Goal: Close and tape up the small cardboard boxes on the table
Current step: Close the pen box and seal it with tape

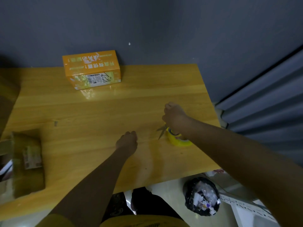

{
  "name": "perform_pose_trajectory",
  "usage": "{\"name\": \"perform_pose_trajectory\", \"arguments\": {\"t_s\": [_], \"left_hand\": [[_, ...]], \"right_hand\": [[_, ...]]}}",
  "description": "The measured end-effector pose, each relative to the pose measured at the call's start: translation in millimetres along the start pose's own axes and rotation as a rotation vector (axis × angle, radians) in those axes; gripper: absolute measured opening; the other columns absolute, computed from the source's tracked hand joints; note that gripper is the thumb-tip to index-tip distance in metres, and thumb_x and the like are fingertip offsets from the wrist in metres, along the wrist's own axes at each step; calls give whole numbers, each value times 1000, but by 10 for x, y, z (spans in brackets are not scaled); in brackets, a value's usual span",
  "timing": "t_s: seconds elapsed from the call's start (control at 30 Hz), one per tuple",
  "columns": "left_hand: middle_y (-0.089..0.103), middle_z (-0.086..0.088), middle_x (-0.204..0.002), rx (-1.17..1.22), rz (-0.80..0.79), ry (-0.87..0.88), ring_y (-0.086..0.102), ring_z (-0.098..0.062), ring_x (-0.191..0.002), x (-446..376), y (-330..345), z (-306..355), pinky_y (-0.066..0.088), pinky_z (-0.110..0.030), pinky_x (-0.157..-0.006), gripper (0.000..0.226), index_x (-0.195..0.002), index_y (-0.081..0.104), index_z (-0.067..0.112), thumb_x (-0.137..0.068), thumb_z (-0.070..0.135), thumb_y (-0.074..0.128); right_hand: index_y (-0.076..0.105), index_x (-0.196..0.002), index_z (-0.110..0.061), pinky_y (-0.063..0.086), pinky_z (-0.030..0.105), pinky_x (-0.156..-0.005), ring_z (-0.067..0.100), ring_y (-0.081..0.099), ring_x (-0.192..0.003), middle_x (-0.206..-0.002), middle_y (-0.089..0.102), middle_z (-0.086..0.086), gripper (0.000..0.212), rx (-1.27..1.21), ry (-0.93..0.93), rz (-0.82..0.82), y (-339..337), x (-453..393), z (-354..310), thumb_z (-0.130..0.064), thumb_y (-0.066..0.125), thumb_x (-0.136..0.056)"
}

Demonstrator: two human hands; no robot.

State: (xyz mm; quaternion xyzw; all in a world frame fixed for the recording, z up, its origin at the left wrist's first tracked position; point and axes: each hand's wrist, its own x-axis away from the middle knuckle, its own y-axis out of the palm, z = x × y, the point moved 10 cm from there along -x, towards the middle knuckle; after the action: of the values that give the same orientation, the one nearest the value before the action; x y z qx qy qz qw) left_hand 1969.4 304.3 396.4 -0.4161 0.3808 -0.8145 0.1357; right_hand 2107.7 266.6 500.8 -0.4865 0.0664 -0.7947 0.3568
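An orange printed box (91, 69) stands closed at the back of the wooden table (98, 112), glossy with tape. A brown cardboard box (27, 161) with a label lies at the table's left edge. A roll of yellow tape (178, 140) lies at the right, with scissors (161, 131) beside it, blades apart. My right hand (173, 115) is curled into a fist just above the scissors and the tape roll, and I see nothing in its fingers. My left hand (127, 141) rests on the table's middle as a fist and holds nothing.
A dark wall runs behind the table and a grey shutter (270, 102) stands to the right. Below the table's front edge a black bin bag (201, 197) full of scrap paper sits on the floor. More cardboard (8, 95) sits at the far left.
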Motion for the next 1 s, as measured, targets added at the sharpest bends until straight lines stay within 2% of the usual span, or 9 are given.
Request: {"name": "perform_pose_trajectory", "arguments": {"t_s": [0.1,0.17,0.23,0.37,0.6,0.7,0.8,0.87,1.0], "left_hand": [[52,-10,-115,-5,8,-2,56,-28,-101,3,-22,1,51,-41,-80,17,-113,52,12,-100,15,41],[51,-9,-115,-8,7,-5,55,-28,-100,2,-26,-4,51,-41,-80,18,-114,51,12,-100,15,40],[51,-9,-115,-3,11,-5,55,-28,-99,-3,-28,-7,51,-40,-79,18,-113,51,13,-100,15,40],[51,-8,-116,14,3,14,56,-27,-99,17,-13,-2,52,-41,-80,19,-113,52,15,-100,16,39],[52,-9,-114,-8,13,-46,56,-27,-95,61,-74,37,49,-38,-72,17,-113,51,13,-99,20,43],[50,-13,-118,-16,75,-85,56,-32,-103,73,-213,21,49,-41,-76,26,-119,47,7,-99,23,46],[50,-14,-116,10,79,-12,56,-32,-99,36,-289,60,48,-40,-73,23,-116,48,6,-99,21,46],[52,-14,-112,53,84,28,58,-32,-92,31,-338,101,46,-38,-67,18,-112,49,7,-98,18,46],[50,-11,-107,112,72,77,55,-29,-78,73,-327,191,44,-37,-63,6,-101,47,11,-97,15,44]], "right_hand": [[40,-139,-14,23,18,-101,24,27,-136,-149,33,8,38,-43,-31,-3,97,-137,-161,-22,45,-103],[38,-139,1,19,1,-77,28,29,-137,-149,33,18,39,-271,11,56,107,-197,-177,-9,42,-101],[41,-135,8,20,4,-62,27,40,-128,-144,38,22,37,-245,13,115,105,-291,-274,-2,41,-100],[58,-111,-25,26,24,-78,9,50,-102,-105,60,-7,15,21,-171,27,162,-167,-598,-18,50,-100],[47,-70,-13,33,32,-68,22,41,-68,-63,36,0,33,-258,59,122,329,103,-655,-1,41,-100],[50,-133,-29,21,26,-48,14,29,-51,-54,28,-4,45,-370,138,133,500,219,-665,1,37,-101],[38,-134,-43,24,23,-49,13,38,-49,-57,41,-7,49,-579,257,144,742,279,-689,-6,38,-102],[65,-117,-20,37,25,-58,18,58,-69,-75,61,-1,33,-793,362,87,974,302,-767,-17,35,-104],[64,-109,-8,44,28,-75,24,61,-103,-111,65,7,33,-1119,457,10,1286,368,-1071,-26,37,-103]]}}
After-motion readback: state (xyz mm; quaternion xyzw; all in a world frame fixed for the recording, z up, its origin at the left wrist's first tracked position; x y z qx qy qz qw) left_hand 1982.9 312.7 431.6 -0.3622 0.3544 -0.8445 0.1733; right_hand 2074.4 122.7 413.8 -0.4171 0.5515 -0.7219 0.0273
